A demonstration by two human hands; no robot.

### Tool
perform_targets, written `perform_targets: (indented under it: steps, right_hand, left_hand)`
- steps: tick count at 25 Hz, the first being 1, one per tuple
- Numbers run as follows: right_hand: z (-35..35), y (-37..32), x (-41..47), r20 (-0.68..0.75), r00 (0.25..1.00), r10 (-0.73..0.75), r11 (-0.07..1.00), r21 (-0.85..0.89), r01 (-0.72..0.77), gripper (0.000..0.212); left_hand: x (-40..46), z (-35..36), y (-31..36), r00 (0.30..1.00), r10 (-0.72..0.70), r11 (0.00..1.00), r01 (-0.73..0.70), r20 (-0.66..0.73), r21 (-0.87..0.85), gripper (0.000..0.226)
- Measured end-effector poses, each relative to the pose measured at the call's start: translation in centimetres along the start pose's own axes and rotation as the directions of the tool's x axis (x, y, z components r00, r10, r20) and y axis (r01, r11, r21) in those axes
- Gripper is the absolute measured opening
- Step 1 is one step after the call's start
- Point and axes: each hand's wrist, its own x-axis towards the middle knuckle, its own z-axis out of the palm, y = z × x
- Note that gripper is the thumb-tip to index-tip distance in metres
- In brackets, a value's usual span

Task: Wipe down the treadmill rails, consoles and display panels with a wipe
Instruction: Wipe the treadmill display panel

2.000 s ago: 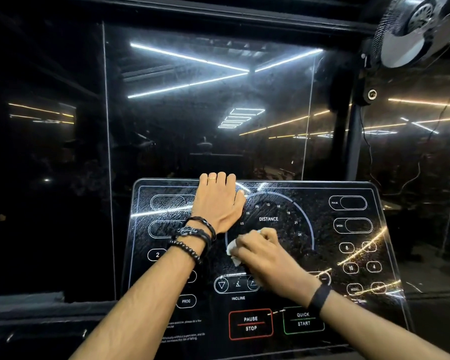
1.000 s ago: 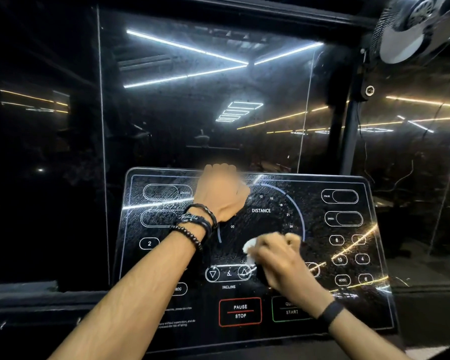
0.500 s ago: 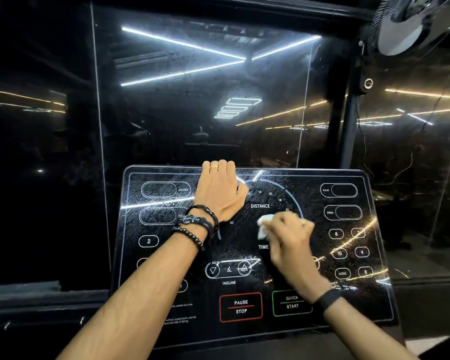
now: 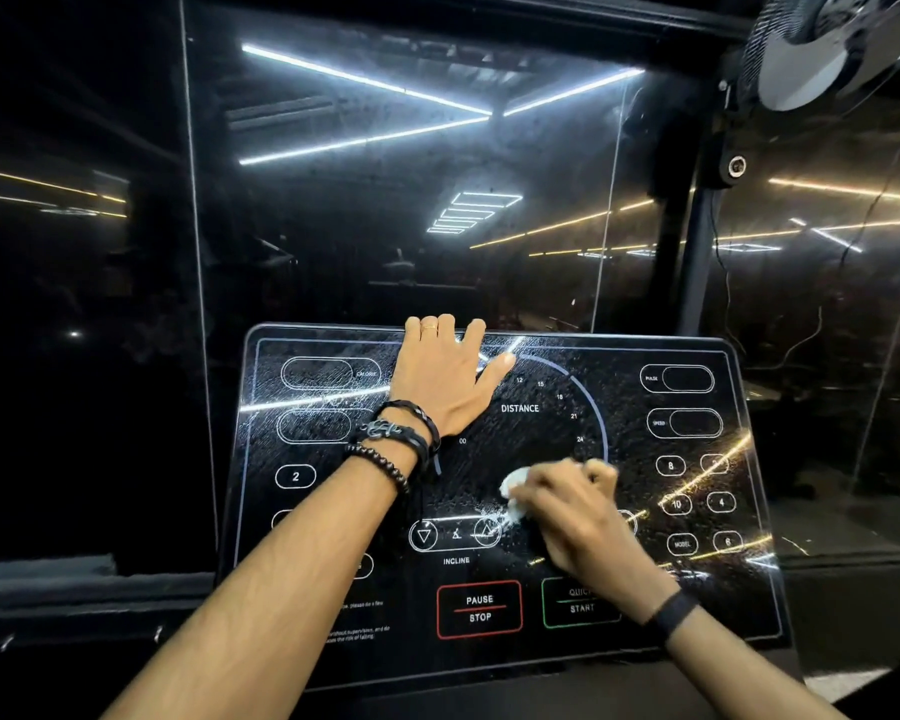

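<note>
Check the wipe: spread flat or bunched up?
Bunched up. The wipe shows only as a small white wad poking out beside the curled fingers of the right hand, which presses it against the console panel.

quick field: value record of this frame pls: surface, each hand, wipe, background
surface: black treadmill console, tilted, printed buttons
left hand: flat on upper panel, fingers over top edge, ring and bracelets
right hand: grips white wipe, pressing it to panel below DISTANCE dial
right wrist: black band
background: dark glass reflecting light strips; fan upper right
</note>
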Motion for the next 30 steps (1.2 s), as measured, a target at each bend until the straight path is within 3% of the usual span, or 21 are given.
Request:
perform_targets:
  steps: [3,4,7,8,11,12,15,16,17,19,20,23,24,25,27,28,30]
  right_hand:
    - [-0.6,0.7,1.4,-0.146,0.93,0.339,0.941,0.038,-0.337,0.024]
    - [-0.2,-0.4,1.1,-0.102,0.944,0.315,0.949,0.052,-0.311,0.027]
    - [-0.1,-1.9,-1.0,0.075,0.996,-0.039,0.999,0.023,0.037,0.029]
    - [-0.4,-0.5,-0.6,0.074,0.997,-0.003,1.0,0.023,0.002,0.028]
    - [-1.3,1.0,1.4,-0.099,0.93,0.354,0.935,0.052,-0.351,0.023]
    - [-1.1,0.2,1.2,-0.067,0.934,0.35,0.936,0.06,-0.346,0.024]
    - [-0.9,-1.1,-1.3,0.112,0.994,-0.005,1.0,0.025,0.002,0.039]
    - [-1.4,0.2,-1.1,0.113,0.993,0.025,0.999,0.018,-0.027,0.041]
    - [-1.7,1.8,-0.5,0.041,0.985,0.169,0.986,0.009,-0.169,0.04]
    - [-2.1,2.1,0.9,-0.081,0.893,0.442,0.897,0.039,-0.44,0.032]
    - [-1.9,1.4,1.0,-0.073,0.899,0.431,0.902,0.046,-0.429,0.029]
    - [-1.1,-0.1,-0.7,0.062,0.996,0.062,0.998,0.027,-0.063,0.03]
    - [-1.3,1.0,-0.1,0.057,0.995,0.085,0.996,0.02,-0.086,0.031]
    - [-1.2,2.4,0.8,-0.026,0.972,0.233,0.972,0.019,-0.232,0.032]
    - [-1.0,2.5,3.1,-0.164,0.86,0.483,0.875,0.084,-0.476,0.029]
    - [-0.5,1.8,3.5,-0.16,0.884,0.439,0.899,0.086,-0.43,0.025]
    - [0.4,0.6,3.0,-0.065,0.987,0.15,0.988,0.027,-0.149,0.024]
  left_hand:
    - [0.2,-0.2,0.3,1.0,-0.017,1.0,0.017,0.013,-0.009,0.085]
    - [0.2,-0.3,0.3,1.0,-0.02,1.0,0.02,0.014,-0.01,0.086]
    - [0.2,-0.4,0.3,0.999,-0.02,1.0,0.02,0.03,-0.018,0.086]
    - [0.3,-0.5,0.4,0.999,-0.014,1.0,0.015,0.039,-0.026,0.086]
    - [0.7,-0.3,0.6,0.999,0.024,0.996,-0.021,0.037,-0.09,0.083]
    - [0.7,-0.2,0.7,0.999,0.032,0.994,-0.029,0.023,-0.107,0.081]
    - [0.7,0.0,0.6,0.999,0.039,0.995,-0.039,0.002,-0.087,0.074]
    - [0.6,-0.1,0.7,0.999,0.039,0.997,-0.039,-0.002,-0.068,0.07]
    - [0.6,-0.3,0.7,0.999,0.036,0.998,-0.037,-0.006,-0.055,0.068]
    - [0.6,-0.5,1.0,1.0,0.031,0.999,-0.031,-0.001,-0.042,0.066]
    - [0.6,-0.4,1.1,1.0,0.031,0.999,-0.03,0.002,-0.037,0.066]
    - [0.5,0.1,1.0,1.0,0.028,0.999,-0.028,-0.013,-0.019,0.063]
    - [0.5,0.1,0.9,1.0,0.02,1.0,-0.021,-0.013,-0.022,0.06]
    - [0.6,0.1,0.9,1.0,0.014,0.999,-0.015,-0.01,-0.029,0.057]
    - [0.5,-0.3,1.0,1.0,0.018,0.999,-0.019,-0.007,-0.041,0.052]
    - [0.5,-0.4,1.0,1.0,0.027,0.998,-0.027,-0.012,-0.052,0.052]
    - [0.4,-0.3,0.9,0.999,0.034,0.998,-0.036,-0.029,-0.06,0.053]
